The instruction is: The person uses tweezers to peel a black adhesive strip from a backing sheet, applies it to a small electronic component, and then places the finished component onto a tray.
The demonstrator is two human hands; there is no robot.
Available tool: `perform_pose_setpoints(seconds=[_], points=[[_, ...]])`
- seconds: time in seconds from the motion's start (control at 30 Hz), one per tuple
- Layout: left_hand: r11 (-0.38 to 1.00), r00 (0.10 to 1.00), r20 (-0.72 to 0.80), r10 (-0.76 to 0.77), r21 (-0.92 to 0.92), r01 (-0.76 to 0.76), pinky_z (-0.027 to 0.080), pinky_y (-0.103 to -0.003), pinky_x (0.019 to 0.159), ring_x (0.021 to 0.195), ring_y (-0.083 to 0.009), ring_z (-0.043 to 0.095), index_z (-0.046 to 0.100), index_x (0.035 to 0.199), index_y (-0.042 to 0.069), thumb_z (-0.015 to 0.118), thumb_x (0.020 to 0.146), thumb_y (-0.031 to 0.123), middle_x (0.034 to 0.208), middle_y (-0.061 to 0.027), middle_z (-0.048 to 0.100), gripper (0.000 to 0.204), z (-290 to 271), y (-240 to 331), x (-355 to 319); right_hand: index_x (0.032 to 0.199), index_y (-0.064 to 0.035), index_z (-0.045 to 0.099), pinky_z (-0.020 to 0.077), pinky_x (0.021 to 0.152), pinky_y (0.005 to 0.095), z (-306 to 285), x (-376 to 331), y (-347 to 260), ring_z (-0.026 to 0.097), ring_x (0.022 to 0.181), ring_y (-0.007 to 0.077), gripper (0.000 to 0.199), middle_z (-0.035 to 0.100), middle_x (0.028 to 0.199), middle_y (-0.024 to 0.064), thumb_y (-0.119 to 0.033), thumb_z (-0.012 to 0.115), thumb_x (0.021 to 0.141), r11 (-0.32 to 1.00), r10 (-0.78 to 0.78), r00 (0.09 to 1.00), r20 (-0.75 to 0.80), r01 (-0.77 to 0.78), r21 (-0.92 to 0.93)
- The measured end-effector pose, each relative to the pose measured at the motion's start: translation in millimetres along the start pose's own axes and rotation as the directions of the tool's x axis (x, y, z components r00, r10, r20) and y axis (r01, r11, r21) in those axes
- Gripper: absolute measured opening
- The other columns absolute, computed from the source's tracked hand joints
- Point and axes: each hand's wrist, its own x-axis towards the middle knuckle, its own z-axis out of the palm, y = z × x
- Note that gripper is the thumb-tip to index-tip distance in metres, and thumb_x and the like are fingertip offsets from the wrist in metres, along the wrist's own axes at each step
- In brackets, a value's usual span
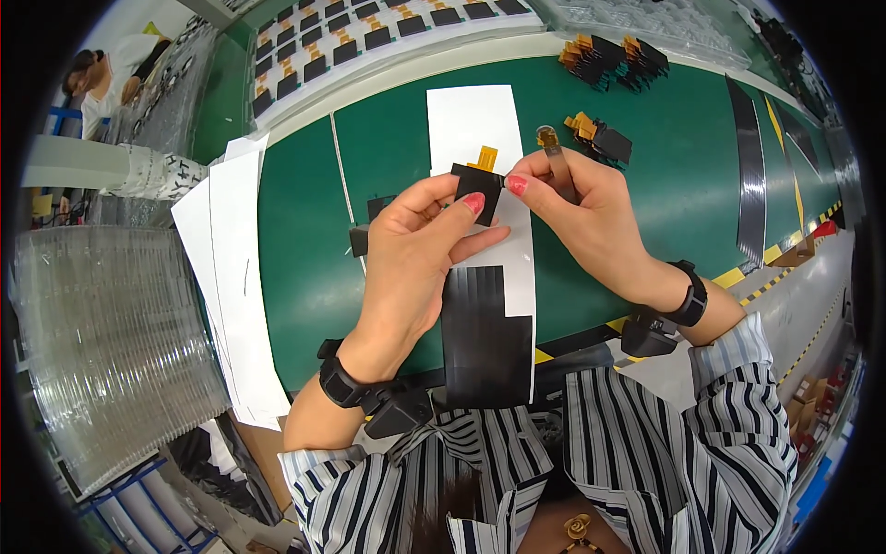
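My left hand (415, 245) grips a small flat black panel (477, 189) between thumb and fingers. An orange flex cable (484, 157) sticks up from the panel's far edge. At the panel's right edge, thumb and index finger of my right hand (586, 203) are pinched together; a tiny dark bit shows at their tips. A brownish strip (559, 171) with a copper-coloured end runs beneath my right fingers; whether they hold it, I cannot tell. Under both hands lies a long white sheet (475, 115), with black strip material (480, 355) on its near part.
Black panels with orange cables (609, 138) lie right of the sheet, with more stacks (614, 63) farther back. A tray (397, 60) holds rows of panels. White sheets (235, 286) and clear plastic trays (111, 342) stand at left. Another person (111, 78) is at far left.
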Motion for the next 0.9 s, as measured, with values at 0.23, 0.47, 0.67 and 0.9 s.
perform_pose_setpoints(seconds=[0.23,0.47,0.67,0.9], points=[[0.999,1.0,-0.028,0.013,0.05,-0.011,0.055,-0.027,0.066,0.07,-0.0106,0.056,0.052,0.084,-0.003,0.051,0.08,-0.001,0.079,-0.005,0.054,0.004,-4.6,-4.9,3.6,0.085,0.0015,0.057,0.0305,0.05,0.0162,1.0,-0.4,-1.8,0.042,0.058,0.0004,0.01,0.053,0.065,-0.0033,-0.008,0.058,0.08,0.996,-0.034,0.999,0.014,0.034,-0.076],[0.995,0.999,-0.044,-0.026,0.09,0.03,0.055,-0.027,0.065,0.065,-0.0112,0.056,0.05,0.084,-0.003,0.051,0.081,0.0,0.078,-0.0057,0.054,0.005,-6.7,-12.4,6.8,0.086,0.0012,0.057,0.0291,0.049,0.0167,1.3,-4.0,-7.9,0.04,0.056,0.0004,0.011,0.054,0.064,-0.0035,-0.008,0.058,0.08,0.988,-0.113,0.992,0.065,0.119,-0.1],[0.995,0.997,-0.015,-0.07,0.075,0.071,0.055,-0.028,0.066,0.07,-0.018,0.061,0.047,0.088,-0.004,0.049,0.082,0.001,0.082,-0.0111,0.057,0.008,-1.7,-9.4,5.9,0.087,0.0008,0.057,0.0292,0.049,0.0165,-0.4,-1.0,-9.1,0.039,0.056,0.0006,0.011,0.054,0.065,-0.0036,-0.009,0.058,0.081,0.993,-0.03,0.998,0.056,0.024,0.114],[0.996,0.997,0.023,-0.07,0.049,0.069,0.054,-0.03,0.067,0.076,-0.0235,0.062,0.045,0.092,-0.004,0.046,0.082,0.001,0.085,-0.0155,0.059,0.011,1.5,-9.6,4.5,0.086,0.001,0.057,0.0304,0.049,0.0169,1.6,-0.6,-5.6,0.042,0.057,0.0015,0.012,0.056,0.067,-0.0022,-0.01,0.056,0.082,0.969,0.024,0.991,0.13,-0.056,0.242]])
